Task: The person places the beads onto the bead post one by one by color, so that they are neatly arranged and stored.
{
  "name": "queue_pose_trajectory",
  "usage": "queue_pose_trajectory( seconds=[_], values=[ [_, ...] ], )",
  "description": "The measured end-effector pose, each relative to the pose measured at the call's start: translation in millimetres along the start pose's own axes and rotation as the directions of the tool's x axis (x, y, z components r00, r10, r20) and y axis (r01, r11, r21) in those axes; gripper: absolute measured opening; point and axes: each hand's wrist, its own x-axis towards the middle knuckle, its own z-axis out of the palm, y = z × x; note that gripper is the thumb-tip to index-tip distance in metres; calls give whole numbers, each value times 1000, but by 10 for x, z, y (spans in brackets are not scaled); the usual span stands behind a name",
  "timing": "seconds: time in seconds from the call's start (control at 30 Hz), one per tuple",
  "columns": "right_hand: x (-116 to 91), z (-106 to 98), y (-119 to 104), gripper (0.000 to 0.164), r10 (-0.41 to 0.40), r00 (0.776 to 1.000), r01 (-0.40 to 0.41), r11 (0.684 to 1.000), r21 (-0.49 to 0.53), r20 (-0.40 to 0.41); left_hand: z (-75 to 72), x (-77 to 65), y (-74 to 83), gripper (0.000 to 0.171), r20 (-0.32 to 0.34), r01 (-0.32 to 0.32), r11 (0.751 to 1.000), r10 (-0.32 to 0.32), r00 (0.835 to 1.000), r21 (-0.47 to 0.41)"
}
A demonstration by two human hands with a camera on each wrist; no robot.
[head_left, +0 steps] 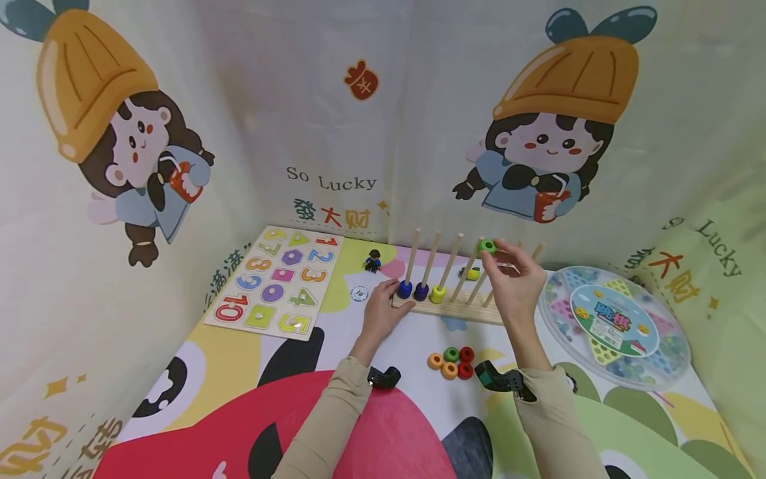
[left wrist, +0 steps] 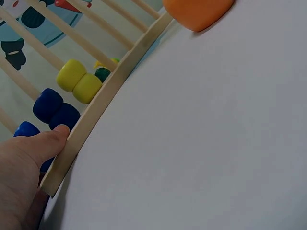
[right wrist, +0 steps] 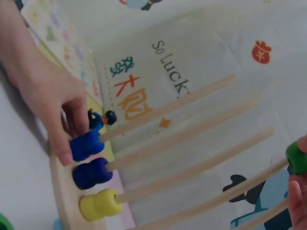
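Note:
A wooden peg rack (head_left: 461,309) with several upright pegs stands on the table. Two blue beads (right wrist: 87,145), two dark blue beads (right wrist: 92,173) and two yellow beads (right wrist: 100,204) are stacked on its first three pegs from the left. My left hand (head_left: 384,309) grips the rack's left end, thumb on the front edge beside the blue beads. High over the rack, my right hand (head_left: 513,271) pinches a green bead (head_left: 487,247) between thumb and fingers, right at the top of the fourth peg.
In front of the rack lie loose orange (head_left: 449,370), green (head_left: 451,354) and red beads (head_left: 465,370). A number puzzle board (head_left: 272,283) is at left, a round game box (head_left: 616,326) at right. Behind the rack are a small figure (head_left: 373,261) and a yellow-green toy (head_left: 473,273).

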Motion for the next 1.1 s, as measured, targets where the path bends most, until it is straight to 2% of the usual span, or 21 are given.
queue_pose_trajectory(
  seconds=[0.2,0.43,0.63,0.87,1.0,1.1],
  values=[
    [118,54,70,26,-33,997,31,999,-30,-63,45,9,-16,61,3,-9,1000,9,1000,11],
    [134,86,65,26,-49,997,43,993,-108,-62,58,6,10,62,23,23,1000,-23,999,8],
    [111,93,71,27,-57,997,48,981,-186,-44,60,13,26,61,10,6,1000,-6,1000,14],
    [44,25,82,21,-71,996,62,989,-135,-60,32,15,10,61,7,5,1000,-5,1000,30],
    [-31,-41,115,19,-45,999,45,992,-116,-4,12,12,0,61,5,3,1000,-3,1000,19],
    [-133,-87,98,17,-17,996,27,993,-114,82,0,10,-8,62,14,11,1000,-11,1000,17]
  ],
)
